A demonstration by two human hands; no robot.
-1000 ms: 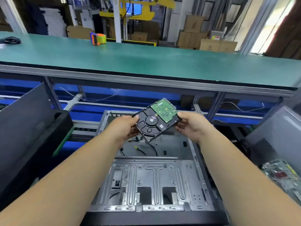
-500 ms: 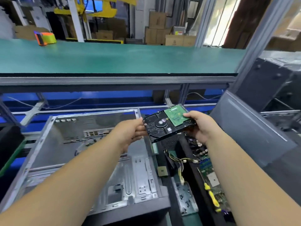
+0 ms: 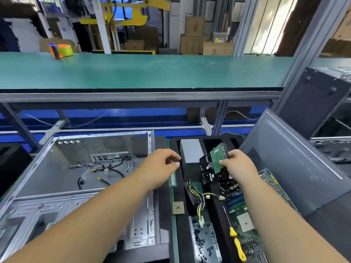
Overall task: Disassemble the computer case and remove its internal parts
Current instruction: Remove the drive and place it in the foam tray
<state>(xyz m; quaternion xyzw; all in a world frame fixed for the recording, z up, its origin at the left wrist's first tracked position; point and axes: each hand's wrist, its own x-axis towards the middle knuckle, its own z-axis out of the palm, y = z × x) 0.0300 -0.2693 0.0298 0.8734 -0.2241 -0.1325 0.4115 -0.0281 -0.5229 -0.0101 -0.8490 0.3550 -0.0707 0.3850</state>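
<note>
The computer case [image 3: 76, 177] lies on its side at the left, gutted down to a few loose cables [image 3: 102, 173] on its floor. It is a stiff sheet-metal shell, bulky rather than heavy by the look of it, best taken by its frame rails (the cut edges could be sharp).

To the right sits a black tray [image 3: 218, 221] holding removed parts: a grey power supply [image 3: 190, 158] at the far end with its wire bundle trailing near, and a motherboard [image 3: 245, 221] further right.

The hard drive [image 3: 213, 164] is held tilted over the tray's far end, just right of the power supply. I judge it dense for its size, rigid and shock-sensitive, so it wants setting down, not dropping. The right hand [image 3: 237, 166] pinches it at its right edge, thumb on the green circuit board, a spot better avoided in favour of the metal sides.

The left hand [image 3: 163, 168] hovers empty between case and tray, fingers loosely curled.
</note>
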